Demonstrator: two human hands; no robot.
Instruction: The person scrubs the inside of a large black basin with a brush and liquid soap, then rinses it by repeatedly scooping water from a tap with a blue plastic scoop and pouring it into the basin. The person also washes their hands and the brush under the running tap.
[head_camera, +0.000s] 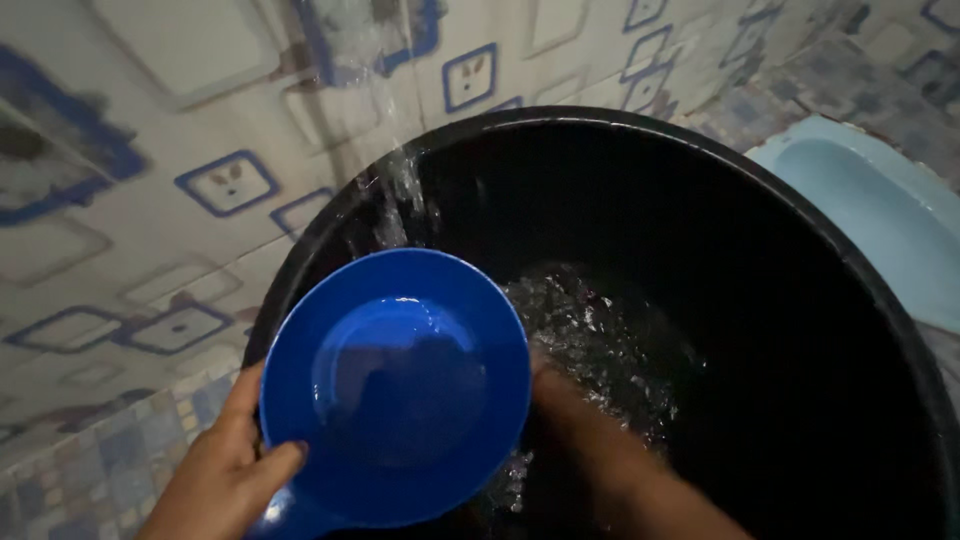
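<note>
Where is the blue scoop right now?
In the head view, the blue scoop sits lower left of centre, held by the left hand over the near-left rim of the black tub, beside the right hand in splashing water.

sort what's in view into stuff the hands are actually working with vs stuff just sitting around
In use:
- blue plastic dipper, gripped by the left hand
- black tub, with water streaming into it
- right hand, reaching down into the tub behind the dipper

Just there:
- pale blue squat toilet pan
- patterned wall tiles
</note>
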